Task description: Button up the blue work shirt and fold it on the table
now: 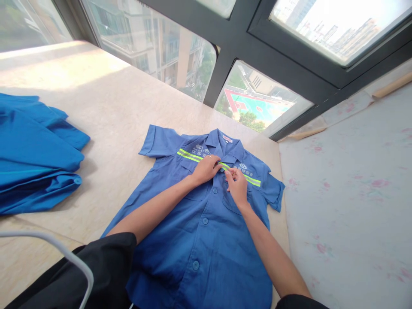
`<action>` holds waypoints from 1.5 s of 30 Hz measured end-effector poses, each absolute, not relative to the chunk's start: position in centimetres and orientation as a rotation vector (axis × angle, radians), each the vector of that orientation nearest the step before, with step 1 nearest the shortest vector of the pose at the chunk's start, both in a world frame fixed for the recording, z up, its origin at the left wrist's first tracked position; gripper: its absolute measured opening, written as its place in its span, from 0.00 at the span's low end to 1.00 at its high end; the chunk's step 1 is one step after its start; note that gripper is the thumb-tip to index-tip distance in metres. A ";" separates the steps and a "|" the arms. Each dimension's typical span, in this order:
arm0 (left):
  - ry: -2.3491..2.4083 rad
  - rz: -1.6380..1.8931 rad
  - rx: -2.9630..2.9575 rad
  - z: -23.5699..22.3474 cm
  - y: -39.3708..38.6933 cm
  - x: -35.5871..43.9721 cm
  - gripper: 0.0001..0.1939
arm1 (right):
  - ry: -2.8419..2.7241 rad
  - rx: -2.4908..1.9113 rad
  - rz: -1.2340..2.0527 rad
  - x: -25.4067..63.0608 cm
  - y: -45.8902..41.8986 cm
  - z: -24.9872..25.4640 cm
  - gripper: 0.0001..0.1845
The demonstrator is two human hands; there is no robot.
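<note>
A blue short-sleeved work shirt [180, 240] lies spread flat, front side up, its collar pointing toward the window. Yellow-green reflective tape [189, 156] crosses the chest, with pale printing above it. Along the front placket several buttons [205, 221] sit fastened. My left hand [207, 168] is closed at the placket, fingers pinching the shirt's edge at the tape. Close beside it on the right, my right hand [236, 184] pinches the shirt front near the top chest button. The fingertips partly cover the button and the cloth edge there.
More blue clothing [35, 150] lies in a folded heap on the left of the pale stone sill [112, 98]. A white cable [64, 249] loops across the lower left. Dark-framed windows [225, 64] stand behind, and a floral-papered wall [347, 206] bounds the right side.
</note>
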State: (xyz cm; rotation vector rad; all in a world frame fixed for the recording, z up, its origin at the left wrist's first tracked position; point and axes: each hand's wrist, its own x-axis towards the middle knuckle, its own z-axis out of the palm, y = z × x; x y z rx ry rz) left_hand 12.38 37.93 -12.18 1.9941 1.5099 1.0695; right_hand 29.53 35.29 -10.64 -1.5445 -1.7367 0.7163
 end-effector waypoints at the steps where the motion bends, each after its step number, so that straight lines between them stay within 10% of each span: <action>1: 1.533 1.042 2.072 -12.1 37.7 12.3 0.13 | -1.870 -1.509 0.537 30.1 35.2 -10.9 0.24; 11: 1.718 0.687 2.440 -12.3 36.7 10.5 0.32 | -2.488 -1.761 -0.067 37.0 33.8 -13.2 0.36; 45: 1.734 0.655 2.382 -11.4 42.3 9.0 0.25 | -2.320 -1.773 0.010 36.8 37.2 -12.7 0.38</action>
